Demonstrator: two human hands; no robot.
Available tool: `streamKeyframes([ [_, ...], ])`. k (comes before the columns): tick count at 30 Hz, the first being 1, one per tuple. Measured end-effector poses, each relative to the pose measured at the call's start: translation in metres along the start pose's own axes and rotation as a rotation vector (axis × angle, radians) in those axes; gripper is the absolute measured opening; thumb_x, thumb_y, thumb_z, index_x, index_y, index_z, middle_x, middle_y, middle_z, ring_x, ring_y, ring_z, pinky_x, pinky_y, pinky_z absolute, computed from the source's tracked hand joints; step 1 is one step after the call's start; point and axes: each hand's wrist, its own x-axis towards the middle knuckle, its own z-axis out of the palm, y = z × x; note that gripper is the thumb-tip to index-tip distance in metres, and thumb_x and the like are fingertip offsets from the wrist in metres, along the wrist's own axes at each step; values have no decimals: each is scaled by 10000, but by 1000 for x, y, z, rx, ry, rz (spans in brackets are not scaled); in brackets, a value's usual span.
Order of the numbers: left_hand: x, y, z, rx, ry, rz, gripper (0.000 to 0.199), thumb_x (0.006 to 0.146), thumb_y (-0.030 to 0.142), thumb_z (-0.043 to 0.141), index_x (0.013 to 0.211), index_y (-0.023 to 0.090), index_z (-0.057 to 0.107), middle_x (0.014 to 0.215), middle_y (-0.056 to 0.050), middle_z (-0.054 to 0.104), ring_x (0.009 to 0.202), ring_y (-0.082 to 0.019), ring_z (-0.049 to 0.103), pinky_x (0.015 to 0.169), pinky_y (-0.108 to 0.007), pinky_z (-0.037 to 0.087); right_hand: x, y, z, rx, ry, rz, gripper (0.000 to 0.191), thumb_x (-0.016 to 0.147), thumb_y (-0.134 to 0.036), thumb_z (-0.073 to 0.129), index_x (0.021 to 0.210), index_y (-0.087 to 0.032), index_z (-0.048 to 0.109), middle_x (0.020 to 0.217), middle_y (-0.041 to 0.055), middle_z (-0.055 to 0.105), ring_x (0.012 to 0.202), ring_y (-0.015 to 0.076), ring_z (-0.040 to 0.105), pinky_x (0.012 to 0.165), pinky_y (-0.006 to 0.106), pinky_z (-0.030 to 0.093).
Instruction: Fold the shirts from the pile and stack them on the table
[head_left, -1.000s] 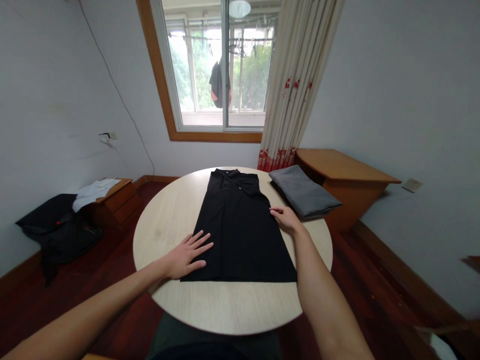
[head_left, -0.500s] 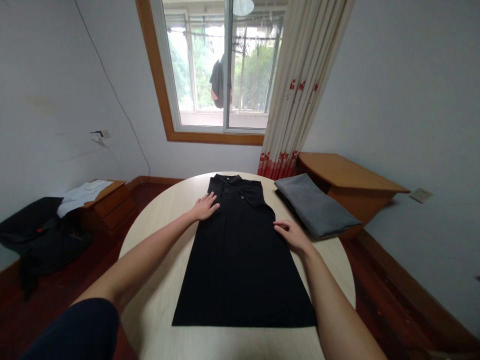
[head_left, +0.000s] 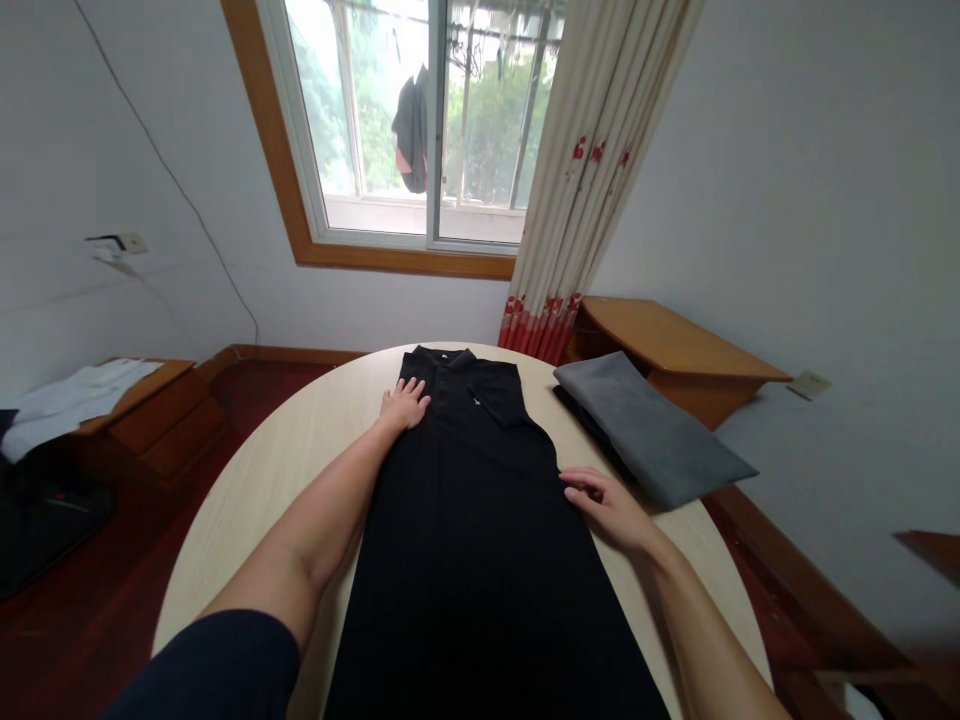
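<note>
A black collared shirt (head_left: 480, 530) lies spread on the round pale table (head_left: 247, 490), its collar at the far edge and its lower end running out of the bottom of the view. My left hand (head_left: 406, 405) rests flat on the shirt's upper left side, fingers spread. At the shirt's right edge, my right hand (head_left: 611, 503) touches the cloth with slightly curved fingers, holding nothing that I can see. One short sleeve lies folded over the shirt's upper right part.
Folded grey cloth (head_left: 660, 430) with black cloth beneath lies on the table's right side. Behind it stands a wooden desk (head_left: 675, 340). A small cabinet (head_left: 165, 420) with white cloth stands at the left. Beyond the table are a curtain (head_left: 592, 160) and a window.
The view has moved closer over the table, and the shirt's lower edge has left it. My right hand has shifted slightly down along the shirt's right edge. My left hand stays on the upper left side.
</note>
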Motion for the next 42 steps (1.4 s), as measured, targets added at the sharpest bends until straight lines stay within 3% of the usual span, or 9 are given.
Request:
streamKeyframes([
  [6,6,-12,-10,12,-22,-57,702,998,570,188,1625,259,237,1696,-27,147,1555,-335,124,1209,-611,181,-6,-20,7,-43,-62,-24,427,866,-503,639,1143,-197,747,1265,126,652,898,213,623,815,356,514],
  [10,-18,1,-9,30,23,-53,696,1007,552,164,1611,228,286,1689,-79,174,1549,-357,139,1203,-644,130,-9,-29,14,-46,-91,-37,461,850,-491,660,1212,-214,725,1148,97,656,724,160,544,739,326,490],
  [15,-95,22,1,30,78,51,724,1015,552,175,1612,152,271,1685,-109,164,1559,-323,114,1230,-575,128,-9,-28,20,-16,-76,-26,510,826,-454,683,1271,-204,695,907,47,618,759,177,544,735,315,461],
  [20,-182,31,5,10,27,134,687,1014,583,231,1600,234,315,1676,-59,212,1556,-312,140,1233,-567,133,-11,-29,22,27,-118,-8,536,802,-415,713,1283,-180,685,804,4,592,719,153,528,708,295,453],
  [25,-239,37,2,-7,2,172,653,1017,602,259,1584,291,345,1675,-27,218,1556,-305,146,1225,-588,134,-26,-41,22,206,-300,39,552,751,-404,796,1250,-187,702,983,56,705,792,171,618,722,303,521],
  [28,-252,40,1,-5,-12,172,659,1017,612,260,1588,293,334,1676,-26,210,1558,-298,135,1225,-586,134,-34,-47,23,329,-428,137,528,672,-322,859,1167,-186,734,1037,72,733,831,192,671,734,312,559],
  [32,-256,42,1,2,-19,173,675,1015,627,243,1595,289,319,1679,-26,191,1561,-299,122,1224,-595,123,-38,-46,19,422,-437,299,454,607,-219,867,1043,-181,745,829,44,734,681,168,670,615,275,554],
  [38,-267,42,1,-22,-39,184,699,1002,658,245,1593,292,324,1680,-39,190,1560,-309,120,1227,-598,103,-43,-39,8,319,-475,356,355,673,-289,818,999,-203,710,475,-81,516,330,54,374,338,169,256],
  [42,-273,43,-3,-39,-43,196,683,1004,653,264,1581,298,345,1676,-44,214,1558,-316,126,1226,-605,103,-48,-51,9,344,-579,305,422,705,-415,798,1048,-196,687,437,-88,488,314,73,387,338,174,228],
])
